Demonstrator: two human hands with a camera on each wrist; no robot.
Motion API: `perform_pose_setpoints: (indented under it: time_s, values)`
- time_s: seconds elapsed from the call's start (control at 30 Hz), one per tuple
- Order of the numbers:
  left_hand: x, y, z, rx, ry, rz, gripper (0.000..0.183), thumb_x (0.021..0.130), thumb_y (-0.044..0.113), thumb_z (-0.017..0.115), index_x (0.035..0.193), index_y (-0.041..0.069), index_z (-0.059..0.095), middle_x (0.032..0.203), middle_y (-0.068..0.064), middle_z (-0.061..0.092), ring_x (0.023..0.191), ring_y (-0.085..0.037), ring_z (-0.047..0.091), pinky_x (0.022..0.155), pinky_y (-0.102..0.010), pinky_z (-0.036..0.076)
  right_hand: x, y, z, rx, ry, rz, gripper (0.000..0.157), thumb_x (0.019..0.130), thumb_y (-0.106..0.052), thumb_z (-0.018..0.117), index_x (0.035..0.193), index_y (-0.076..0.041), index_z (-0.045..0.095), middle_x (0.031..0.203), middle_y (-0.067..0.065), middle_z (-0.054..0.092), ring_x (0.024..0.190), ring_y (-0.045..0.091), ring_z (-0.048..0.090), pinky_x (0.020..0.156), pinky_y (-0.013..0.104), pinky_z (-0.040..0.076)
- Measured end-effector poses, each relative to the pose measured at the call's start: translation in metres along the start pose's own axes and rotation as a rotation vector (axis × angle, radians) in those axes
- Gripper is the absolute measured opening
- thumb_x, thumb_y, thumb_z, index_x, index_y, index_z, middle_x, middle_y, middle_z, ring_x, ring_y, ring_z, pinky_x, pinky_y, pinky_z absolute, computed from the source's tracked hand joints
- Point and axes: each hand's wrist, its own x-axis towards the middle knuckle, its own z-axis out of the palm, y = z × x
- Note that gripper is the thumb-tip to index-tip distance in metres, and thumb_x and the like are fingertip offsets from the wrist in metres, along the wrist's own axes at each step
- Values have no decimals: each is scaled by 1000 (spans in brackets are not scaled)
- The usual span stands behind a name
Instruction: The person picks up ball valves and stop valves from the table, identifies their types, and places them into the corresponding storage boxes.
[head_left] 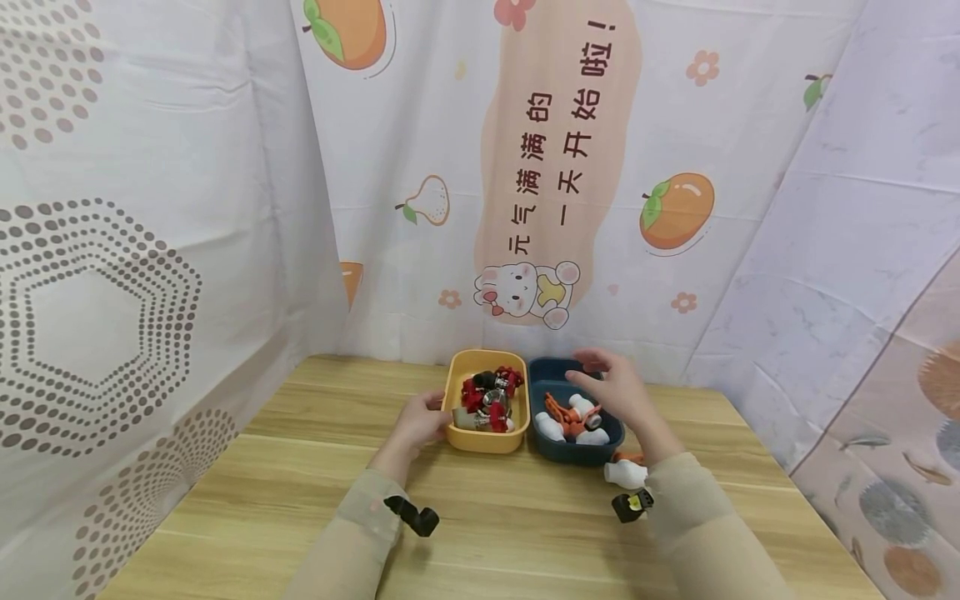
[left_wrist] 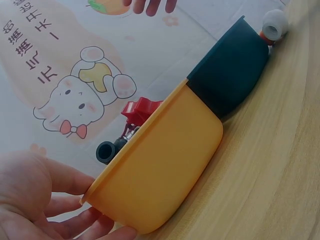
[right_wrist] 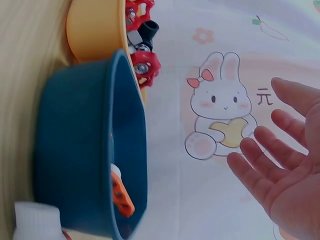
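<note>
My left hand [head_left: 420, 421] is at the left side of a yellow bin [head_left: 480, 442], fingertips against its outer wall near the rim. The bin holds several metal valves [head_left: 495, 396] with red handwheels. Over the right part of a dark blue bin [head_left: 573, 452], my right hand [head_left: 615, 385] hovers with fingers spread and nothing in them. Inside lie several white plastic valves [head_left: 550, 427] with orange handles. In the right wrist view that hand's palm and loosely extended fingers [right_wrist: 262, 157] show apart from the bin's rim.
The two bins stand side by side near the back of the wooden table [head_left: 480, 525]. A white valve [head_left: 626, 475] lies on the wood at the front right of the blue bin, beside my right forearm. A printed curtain [head_left: 420, 275] hangs directly behind.
</note>
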Motion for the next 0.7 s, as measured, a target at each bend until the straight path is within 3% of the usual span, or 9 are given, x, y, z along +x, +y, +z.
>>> perform_pose_setpoints:
  time_s: [0.43, 0.7]
  values:
    - [1, -2, 0, -2, 5, 7, 59, 89, -8, 60, 146, -7, 48, 135, -29, 56, 114, -39, 62, 83, -44, 60, -12, 16, -28, -80, -25, -7, 60, 93, -39, 75, 140, -6, 58, 137, 24, 59, 122, 45, 57, 93, 59, 52]
    - [1, -2, 1, 3, 6, 2, 59, 90, -7, 60, 147, -6, 47, 136, -29, 56, 114, -37, 62, 82, -44, 60, -21, 26, -46, -130, -60, -42, 63, 93, -39, 75, 141, -4, 57, 142, 22, 56, 127, 46, 53, 97, 63, 48]
